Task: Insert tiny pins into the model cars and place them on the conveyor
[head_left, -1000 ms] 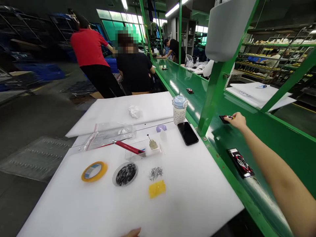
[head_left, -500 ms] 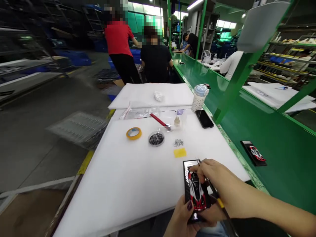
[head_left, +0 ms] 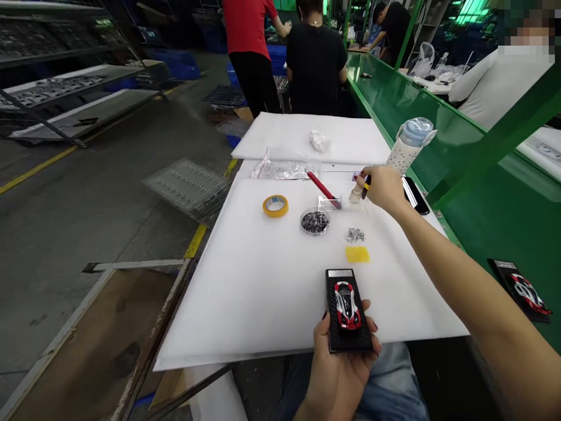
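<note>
A red, white and black model car (head_left: 347,307) sits on a black base (head_left: 339,340), which my left hand (head_left: 344,365) holds from below, fingers wrapped round its sides. Farther away, my right hand (head_left: 382,186) is closed round a dark tool with a yellow band (head_left: 366,187), at a small glass bottle (head_left: 355,194). A purple cap shows partly by its fingertips. Nearer me lie a pile of thin metal bits (head_left: 355,235) and a yellow pad (head_left: 357,254). Left of these is a round dish (head_left: 315,222) of small dark pieces.
Yellow tape (head_left: 275,206), a red-handled tool (head_left: 323,189) and a plastic bag (head_left: 280,168) lie on the white table (head_left: 245,280). A speckled bottle (head_left: 405,152) and phone (head_left: 415,196) are at right. Another car (head_left: 528,292) rests on the green bench. Several people are beyond.
My right hand has left the model car and moved forward to the small glass bottle with its tool. My left hand still holds the base. The camera view has shifted.
</note>
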{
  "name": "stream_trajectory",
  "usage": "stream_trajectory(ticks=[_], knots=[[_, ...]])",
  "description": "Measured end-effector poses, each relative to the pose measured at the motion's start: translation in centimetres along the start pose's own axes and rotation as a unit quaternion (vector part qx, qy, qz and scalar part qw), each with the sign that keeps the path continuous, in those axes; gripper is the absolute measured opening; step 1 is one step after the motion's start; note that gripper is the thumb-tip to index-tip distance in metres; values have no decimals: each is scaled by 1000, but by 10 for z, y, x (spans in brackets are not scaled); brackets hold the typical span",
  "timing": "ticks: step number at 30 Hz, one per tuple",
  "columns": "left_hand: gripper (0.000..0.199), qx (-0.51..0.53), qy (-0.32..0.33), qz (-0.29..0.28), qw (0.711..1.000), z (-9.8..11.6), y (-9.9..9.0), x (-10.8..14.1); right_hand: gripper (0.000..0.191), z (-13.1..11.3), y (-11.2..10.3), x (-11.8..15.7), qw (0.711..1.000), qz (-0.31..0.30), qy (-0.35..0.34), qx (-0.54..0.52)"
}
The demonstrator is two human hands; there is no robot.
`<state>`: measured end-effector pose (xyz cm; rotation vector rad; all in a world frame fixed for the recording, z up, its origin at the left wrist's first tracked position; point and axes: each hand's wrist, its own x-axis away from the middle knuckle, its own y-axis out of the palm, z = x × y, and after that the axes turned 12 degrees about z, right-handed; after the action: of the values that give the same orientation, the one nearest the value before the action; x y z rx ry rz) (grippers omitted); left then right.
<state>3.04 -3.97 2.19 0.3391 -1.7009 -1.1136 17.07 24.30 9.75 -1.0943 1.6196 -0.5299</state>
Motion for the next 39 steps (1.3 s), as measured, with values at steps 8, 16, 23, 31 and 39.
stream_trajectory(ticks=[8,16,23,31,39], knots=[[60,8,-26,-12,1000,2,1,-2,37,-13,-57,88,936,250,-23,-248],[57,0,-6,-8,1000,-2,2,-3,37,-25,-41,214,759,135,336,-542],[54,2,-1,-1,1000,-3,5,-1,32,-25,-35,219,754,125,349,-543],[56,14,4,-5,1000,-1,3,-2,37,-20,-31,222,753,120,340,-551],[57,18,-1,-15,1000,0,1,-2,31,-21,-50,192,772,250,280,-512]])
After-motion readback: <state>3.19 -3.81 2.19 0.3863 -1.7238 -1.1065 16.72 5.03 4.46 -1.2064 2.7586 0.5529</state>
